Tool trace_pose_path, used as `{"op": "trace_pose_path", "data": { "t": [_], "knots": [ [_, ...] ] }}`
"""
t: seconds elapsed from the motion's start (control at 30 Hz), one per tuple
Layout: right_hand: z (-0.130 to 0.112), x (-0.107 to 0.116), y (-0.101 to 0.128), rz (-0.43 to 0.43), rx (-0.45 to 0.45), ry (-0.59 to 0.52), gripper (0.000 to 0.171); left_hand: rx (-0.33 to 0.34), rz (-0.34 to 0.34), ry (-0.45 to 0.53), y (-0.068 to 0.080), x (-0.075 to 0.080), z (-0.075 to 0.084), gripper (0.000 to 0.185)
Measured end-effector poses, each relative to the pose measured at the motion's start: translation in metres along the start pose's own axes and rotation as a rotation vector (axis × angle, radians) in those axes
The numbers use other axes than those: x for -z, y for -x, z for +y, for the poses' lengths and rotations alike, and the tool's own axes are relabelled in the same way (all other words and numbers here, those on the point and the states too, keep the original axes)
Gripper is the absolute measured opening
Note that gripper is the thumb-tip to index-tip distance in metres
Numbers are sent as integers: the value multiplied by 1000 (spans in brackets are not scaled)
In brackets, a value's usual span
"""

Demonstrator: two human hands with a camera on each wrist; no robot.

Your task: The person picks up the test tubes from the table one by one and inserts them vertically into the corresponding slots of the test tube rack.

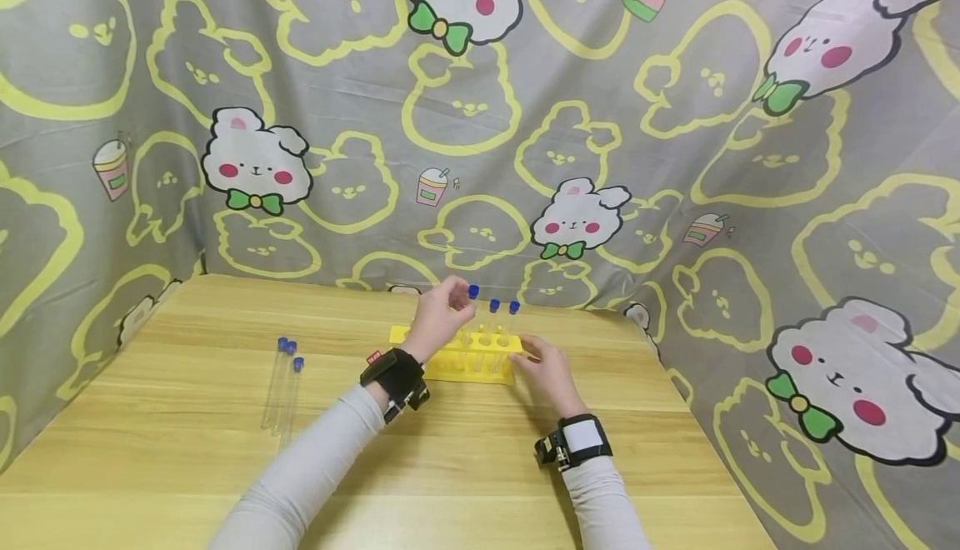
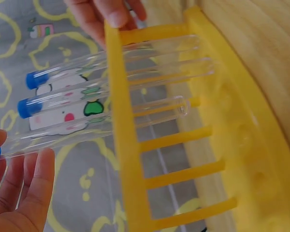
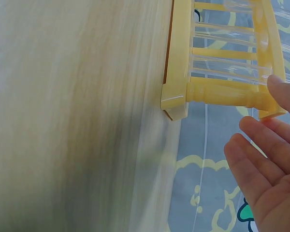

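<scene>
Left hand (image 1: 444, 315) pinches a capped tube (image 2: 94, 126) halfway into the yellow rack (image 1: 468, 360) near the table's far edge. Right hand (image 1: 546, 369), fingers relaxed, steadies the rack's end. Keep the tube vertical, lower slowly beside the 2 seated tubes (image 1: 504, 321).

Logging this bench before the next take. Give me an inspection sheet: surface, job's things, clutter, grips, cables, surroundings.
Surface: wooden table, light grain, no spills seen.
Job's things: yellow rack standing near the far edge; two blue-capped tubes stand in it; a third tube is partway into a slot, its tip above the base in the left wrist view.
Clutter: three spare tubes lying flat at the left.
Grips: left hand pinches the third tube near its cap; right hand rests its fingers against the rack's right end.
Cables: nothing seen.
Surroundings: cartoon-print cloth hung behind and at both sides; a wrist camera on each arm.
</scene>
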State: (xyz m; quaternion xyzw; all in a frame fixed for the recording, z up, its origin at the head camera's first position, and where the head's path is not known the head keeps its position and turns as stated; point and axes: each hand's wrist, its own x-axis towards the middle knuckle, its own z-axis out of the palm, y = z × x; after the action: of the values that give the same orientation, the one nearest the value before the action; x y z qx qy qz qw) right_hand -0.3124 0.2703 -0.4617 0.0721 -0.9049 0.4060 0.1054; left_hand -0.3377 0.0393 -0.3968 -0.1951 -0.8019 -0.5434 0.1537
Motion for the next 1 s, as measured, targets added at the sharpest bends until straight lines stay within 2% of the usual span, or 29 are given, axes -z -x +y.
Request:
{"op": "trace_pose_path", "data": {
  "t": [0.3,0.63,1.0],
  "knots": [
    [0,-1,0,2,-5,-5,50,37,-32,-13,6,-11,-17,22],
    [-1,0,1,-6,-29,-10,50,38,-50,-33,9,-16,-21,23],
    [-1,0,0,-7,-28,-4,51,54,-23,-35,6,-18,-22,23]
  ]
}}
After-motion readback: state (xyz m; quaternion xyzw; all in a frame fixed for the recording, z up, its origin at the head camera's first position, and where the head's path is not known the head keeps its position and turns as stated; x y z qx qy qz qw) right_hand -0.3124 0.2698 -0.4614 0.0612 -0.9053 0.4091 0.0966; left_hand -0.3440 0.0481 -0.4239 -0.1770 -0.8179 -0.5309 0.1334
